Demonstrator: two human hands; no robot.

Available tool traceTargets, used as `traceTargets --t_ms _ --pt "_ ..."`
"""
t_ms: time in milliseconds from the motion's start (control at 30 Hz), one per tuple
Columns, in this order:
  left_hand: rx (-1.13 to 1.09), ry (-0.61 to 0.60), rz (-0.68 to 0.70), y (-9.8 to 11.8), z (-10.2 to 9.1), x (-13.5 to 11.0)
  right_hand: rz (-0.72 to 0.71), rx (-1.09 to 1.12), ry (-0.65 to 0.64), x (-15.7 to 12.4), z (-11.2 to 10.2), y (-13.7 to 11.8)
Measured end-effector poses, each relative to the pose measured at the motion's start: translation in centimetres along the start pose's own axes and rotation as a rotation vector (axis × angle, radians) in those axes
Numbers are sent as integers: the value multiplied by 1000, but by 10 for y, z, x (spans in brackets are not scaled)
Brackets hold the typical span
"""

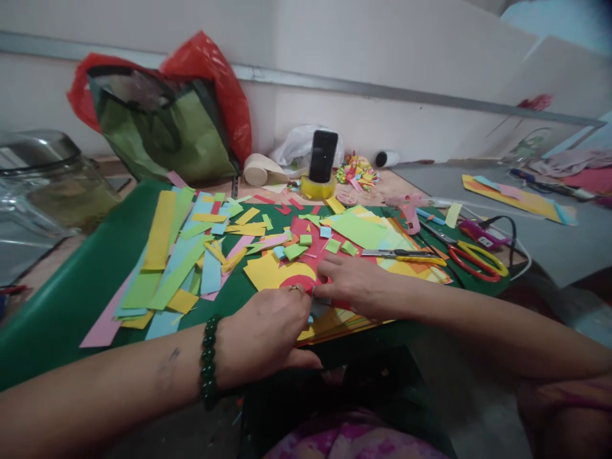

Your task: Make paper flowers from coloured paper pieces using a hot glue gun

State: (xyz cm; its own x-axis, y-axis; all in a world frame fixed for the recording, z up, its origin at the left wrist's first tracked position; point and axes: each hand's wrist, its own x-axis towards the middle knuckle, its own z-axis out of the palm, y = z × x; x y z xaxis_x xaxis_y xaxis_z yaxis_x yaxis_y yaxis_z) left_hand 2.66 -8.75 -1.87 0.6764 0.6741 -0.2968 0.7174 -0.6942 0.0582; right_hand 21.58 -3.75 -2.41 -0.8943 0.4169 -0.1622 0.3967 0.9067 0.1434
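My left hand (268,331), with a dark green bead bracelet (208,363) and a ring, rests over the paper with fingers curled down and thumb apart. What its fingertips hold, if anything, is hidden. Fingers bent in a pinch, my right hand (351,284) meets it at the edge of a round red paper piece (297,280) on yellow paper (262,271). Whatever lies between its fingertips is too small to name. Just beyond are small folded green paper pieces (295,251) and a light blue paper square (326,232) on red paper.
Coloured paper strips (160,229) cover the left of the green mat (109,236). A utility knife (404,255), scissors (473,258) and a pink glue gun (408,210) lie right. Behind stand a phone (323,156) on a yellow tape roll (318,187), a green bag (167,134) and a glass jug (57,191).
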Motion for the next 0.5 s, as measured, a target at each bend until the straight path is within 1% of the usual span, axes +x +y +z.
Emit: traceTargets --t_ms 200,367,500 --pt "-47 16 -6 0 1 -1 -6 43 17 -2 -1 3" --pt "-46 5 -16 1 -1 0 -37 43 22 2 1 1" --pt "-18 -5 -17 0 -2 0 -41 69 13 3 -1 0"
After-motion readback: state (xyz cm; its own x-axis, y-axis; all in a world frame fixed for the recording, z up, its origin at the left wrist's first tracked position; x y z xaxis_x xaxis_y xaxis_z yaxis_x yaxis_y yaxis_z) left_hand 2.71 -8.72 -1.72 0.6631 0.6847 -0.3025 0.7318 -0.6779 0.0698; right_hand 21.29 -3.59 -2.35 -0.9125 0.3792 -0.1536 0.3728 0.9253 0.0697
